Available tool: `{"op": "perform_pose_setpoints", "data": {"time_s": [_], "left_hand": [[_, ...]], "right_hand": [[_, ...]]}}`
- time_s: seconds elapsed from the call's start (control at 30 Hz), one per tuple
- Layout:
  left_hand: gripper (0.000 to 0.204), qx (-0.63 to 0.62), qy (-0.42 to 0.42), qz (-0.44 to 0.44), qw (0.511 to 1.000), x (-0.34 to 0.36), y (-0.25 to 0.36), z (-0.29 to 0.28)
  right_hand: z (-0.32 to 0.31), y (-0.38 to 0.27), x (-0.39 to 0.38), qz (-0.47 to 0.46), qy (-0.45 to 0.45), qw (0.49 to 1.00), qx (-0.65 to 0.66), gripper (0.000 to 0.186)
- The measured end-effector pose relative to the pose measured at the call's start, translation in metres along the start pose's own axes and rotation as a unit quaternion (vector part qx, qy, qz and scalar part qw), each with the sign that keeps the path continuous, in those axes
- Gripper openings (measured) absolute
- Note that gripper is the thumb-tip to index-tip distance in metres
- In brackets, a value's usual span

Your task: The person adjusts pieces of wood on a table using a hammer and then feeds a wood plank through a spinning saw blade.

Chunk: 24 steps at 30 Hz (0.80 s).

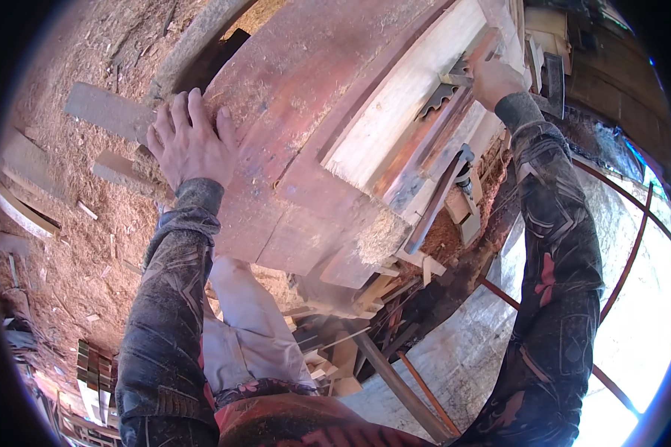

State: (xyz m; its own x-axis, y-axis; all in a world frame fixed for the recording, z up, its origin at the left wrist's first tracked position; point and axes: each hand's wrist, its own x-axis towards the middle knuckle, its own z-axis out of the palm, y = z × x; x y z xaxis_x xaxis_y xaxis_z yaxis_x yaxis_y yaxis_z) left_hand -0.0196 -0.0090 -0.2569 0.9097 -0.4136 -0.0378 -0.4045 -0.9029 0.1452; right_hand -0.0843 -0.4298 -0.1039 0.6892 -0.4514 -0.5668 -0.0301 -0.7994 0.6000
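Note:
My left hand (190, 141) lies with fingers spread on the left edge of a reddish, dust-covered wooden work table (276, 97). It appears to hold nothing. Across the table, at the far right, my right hand (497, 82) is closed, its fingers curled beside a reddish wooden piece (485, 46). What it grips is hidden. Close by sits a dark metal piece with a scalloped edge (436, 100). A pale wooden board (395, 104) lies along the table, left of that piece. Nearer me, a dark metal fitting (465, 158) stands by the table's right side.
Sawdust and shavings (89, 246) cover the ground at left, with loose board offcuts (108, 110) among them. Wood scraps (380, 290) are heaped below the table's near right corner. A pale sheet (440, 380) and thin reddish bars (626, 261) stand at right.

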Motion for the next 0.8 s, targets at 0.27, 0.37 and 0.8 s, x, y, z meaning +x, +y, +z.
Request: {"op": "perform_pose_setpoints", "data": {"time_s": [0.27, 0.37, 0.8], "left_hand": [[0.053, -0.004, -0.008, -0.005, 1.000, 0.001, -0.001, 0.000], [0.054, -0.005, -0.004, 0.000, 1.000, 0.001, -0.002, 0.000], [0.053, 0.010, 0.016, 0.014, 1.000, 0.001, 0.002, -0.003]], "right_hand": [[-0.002, -0.002, 0.001, 0.016, -0.016, 1.000, 0.007, 0.022], [-0.004, -0.004, -0.001, 0.023, -0.013, 1.000, 0.007, 0.023], [0.092, -0.018, -0.162, 0.215, 0.062, 0.854, 0.470, 0.027]]}}
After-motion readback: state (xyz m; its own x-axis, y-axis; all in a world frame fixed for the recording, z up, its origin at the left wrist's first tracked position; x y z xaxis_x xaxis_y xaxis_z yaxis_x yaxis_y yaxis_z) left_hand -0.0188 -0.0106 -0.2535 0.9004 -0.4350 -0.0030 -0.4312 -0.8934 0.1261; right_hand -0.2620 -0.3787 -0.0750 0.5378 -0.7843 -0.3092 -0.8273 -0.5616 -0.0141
